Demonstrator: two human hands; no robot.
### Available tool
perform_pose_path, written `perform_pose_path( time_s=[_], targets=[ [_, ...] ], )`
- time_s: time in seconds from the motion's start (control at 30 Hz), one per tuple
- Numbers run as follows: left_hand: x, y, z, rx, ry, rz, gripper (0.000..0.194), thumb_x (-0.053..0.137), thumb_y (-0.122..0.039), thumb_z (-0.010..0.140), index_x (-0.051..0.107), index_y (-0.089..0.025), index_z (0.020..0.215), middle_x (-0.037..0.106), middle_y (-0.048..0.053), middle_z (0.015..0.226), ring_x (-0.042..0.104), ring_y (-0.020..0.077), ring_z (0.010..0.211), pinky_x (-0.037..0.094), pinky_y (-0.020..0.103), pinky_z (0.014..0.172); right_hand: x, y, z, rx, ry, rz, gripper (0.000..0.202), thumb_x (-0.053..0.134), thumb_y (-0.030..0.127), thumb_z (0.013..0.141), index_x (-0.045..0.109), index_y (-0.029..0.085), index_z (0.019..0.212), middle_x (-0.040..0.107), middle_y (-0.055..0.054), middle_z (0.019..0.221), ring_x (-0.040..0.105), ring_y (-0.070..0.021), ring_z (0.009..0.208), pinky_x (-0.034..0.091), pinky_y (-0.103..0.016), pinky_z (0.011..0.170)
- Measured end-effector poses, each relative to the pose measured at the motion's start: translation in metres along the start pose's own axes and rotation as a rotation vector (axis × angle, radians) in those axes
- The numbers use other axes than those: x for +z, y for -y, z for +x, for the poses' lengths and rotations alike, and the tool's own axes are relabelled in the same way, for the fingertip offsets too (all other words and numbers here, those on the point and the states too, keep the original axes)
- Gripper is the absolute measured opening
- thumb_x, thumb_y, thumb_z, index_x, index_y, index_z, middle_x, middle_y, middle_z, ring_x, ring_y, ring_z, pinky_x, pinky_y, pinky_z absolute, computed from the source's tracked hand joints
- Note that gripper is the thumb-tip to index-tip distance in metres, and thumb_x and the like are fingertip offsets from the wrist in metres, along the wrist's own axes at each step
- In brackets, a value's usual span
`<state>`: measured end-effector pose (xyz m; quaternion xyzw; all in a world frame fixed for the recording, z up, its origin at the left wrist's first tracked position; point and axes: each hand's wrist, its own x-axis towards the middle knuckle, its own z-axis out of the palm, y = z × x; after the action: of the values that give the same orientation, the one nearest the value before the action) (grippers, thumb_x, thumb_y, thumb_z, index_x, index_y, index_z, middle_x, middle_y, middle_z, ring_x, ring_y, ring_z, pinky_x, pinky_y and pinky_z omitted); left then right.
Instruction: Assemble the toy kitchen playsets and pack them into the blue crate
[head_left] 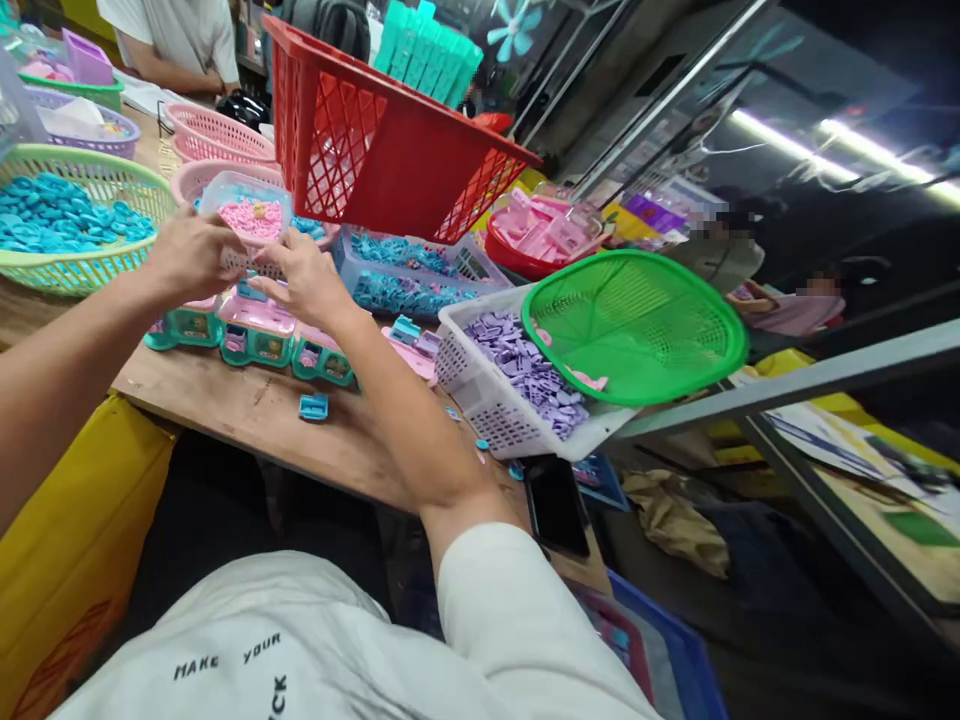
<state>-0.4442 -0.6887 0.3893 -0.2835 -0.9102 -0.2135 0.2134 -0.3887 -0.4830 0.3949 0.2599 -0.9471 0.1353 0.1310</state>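
Note:
My left hand is bent over the row of small toys, thumb and fingertips pinched together. Facing it, my right hand has its thumb and forefinger curled inward; anything held by either hand is too small to make out. Beneath them stand several teal-and-pink plastic toys side by side, with a blue piece on the middle one. Just behind my fingertips, a clear tub holds tiny pink parts. A loose blue part lies in front of the row on the wooden table.
A yellow-green basket of blue discs stands left. A large red basket rises behind clear bins of blue parts. Right are a white basket of purple parts, a green basket and a phone. A person sits across.

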Motion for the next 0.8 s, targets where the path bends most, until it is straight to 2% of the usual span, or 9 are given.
perform_pose_path(
  time_s=[0.07,0.13,0.2,0.3,0.37,0.43,0.53,0.63,0.8],
  targets=[
    [-0.001,-0.018,-0.027,0.006,-0.096,0.048,0.035,0.062,-0.035,0.093,0.074,-0.008,0.112,0.069,0.015,0.126,0.057,0.0292,0.121,0.036,0.049,0.115,-0.002,0.01,-0.047,-0.073,0.028,0.009,0.036,0.056,0.048,0.105,0.069,0.021,0.125,0.061,-0.01,0.128,0.056,-0.0252,0.123,0.048,-0.039,0.105],
    [0.004,-0.039,-0.062,0.032,-0.14,-0.054,0.033,0.057,-0.037,0.096,0.073,-0.011,0.109,0.071,0.015,0.12,0.06,0.0286,0.116,0.043,0.045,0.109,0.003,0.016,-0.098,-0.05,0.157,-0.027,0.036,0.068,0.047,0.099,0.07,0.02,0.121,0.063,-0.012,0.122,0.059,-0.0258,0.117,0.051,-0.038,0.099],
    [0.018,-0.06,-0.097,0.067,-0.017,-0.266,0.032,0.057,-0.041,0.094,0.072,-0.014,0.102,0.073,0.013,0.102,0.066,0.0261,0.097,0.052,0.04,0.09,0.016,0.016,-0.139,0.039,0.271,-0.066,0.035,0.078,0.036,0.093,0.071,0.019,0.123,0.064,-0.014,0.123,0.061,-0.0275,0.115,0.053,-0.038,0.095],
    [0.044,-0.085,-0.134,-0.129,0.184,-0.674,0.041,0.065,-0.053,0.088,0.071,-0.017,0.108,0.073,0.009,0.098,0.067,0.0209,0.081,0.055,0.034,0.074,0.04,0.009,-0.162,0.113,0.256,0.156,0.03,0.072,0.023,0.095,0.07,0.02,0.125,0.068,-0.011,0.118,0.067,-0.0231,0.108,0.055,-0.036,0.095],
    [0.055,-0.095,-0.143,-0.343,0.289,-0.999,0.052,0.07,-0.063,0.085,0.07,-0.019,0.111,0.074,0.01,0.103,0.069,0.0202,0.082,0.056,0.031,0.07,0.051,0.008,-0.157,0.116,0.109,0.458,0.031,0.069,0.024,0.096,0.068,0.021,0.127,0.07,-0.009,0.118,0.069,-0.0203,0.105,0.056,-0.034,0.096],
    [0.057,-0.099,-0.143,-0.507,0.369,-1.322,0.059,0.071,-0.073,0.083,0.07,-0.018,0.105,0.075,0.011,0.102,0.071,0.0206,0.085,0.057,0.029,0.068,0.058,0.012,-0.142,0.094,-0.067,0.71,0.035,0.067,0.029,0.096,0.065,0.022,0.131,0.07,-0.01,0.126,0.07,-0.0205,0.112,0.056,-0.035,0.1],
    [0.044,-0.093,-0.133,-0.597,0.328,-1.562,0.059,0.077,-0.073,0.078,0.071,-0.017,0.095,0.075,0.011,0.092,0.071,0.0189,0.082,0.058,0.027,0.068,0.058,0.024,-0.114,0.03,-0.217,0.806,0.039,0.065,0.033,0.096,0.061,0.025,0.134,0.066,-0.012,0.139,0.064,-0.0235,0.127,0.053,-0.039,0.106],
    [0.02,-0.069,-0.12,-0.577,0.122,-1.418,0.059,0.087,-0.069,0.07,0.071,-0.016,0.091,0.075,0.009,0.09,0.069,0.0173,0.077,0.058,0.028,0.07,0.047,0.036,-0.079,-0.026,-0.229,0.742,0.038,0.07,0.035,0.092,0.065,0.024,0.128,0.065,-0.012,0.143,0.061,-0.0249,0.131,0.054,-0.039,0.102],
    [-0.026,-0.005,-0.093,-0.418,-0.103,-0.878,0.065,0.086,-0.07,0.065,0.077,-0.013,0.094,0.075,0.008,0.088,0.068,0.019,0.077,0.054,0.029,0.07,0.028,0.056,0.005,-0.108,-0.141,0.667,0.022,0.066,0.031,0.095,0.071,0.019,0.113,0.075,-0.008,0.116,0.069,-0.0188,0.105,0.055,-0.031,0.094]
  ],
)
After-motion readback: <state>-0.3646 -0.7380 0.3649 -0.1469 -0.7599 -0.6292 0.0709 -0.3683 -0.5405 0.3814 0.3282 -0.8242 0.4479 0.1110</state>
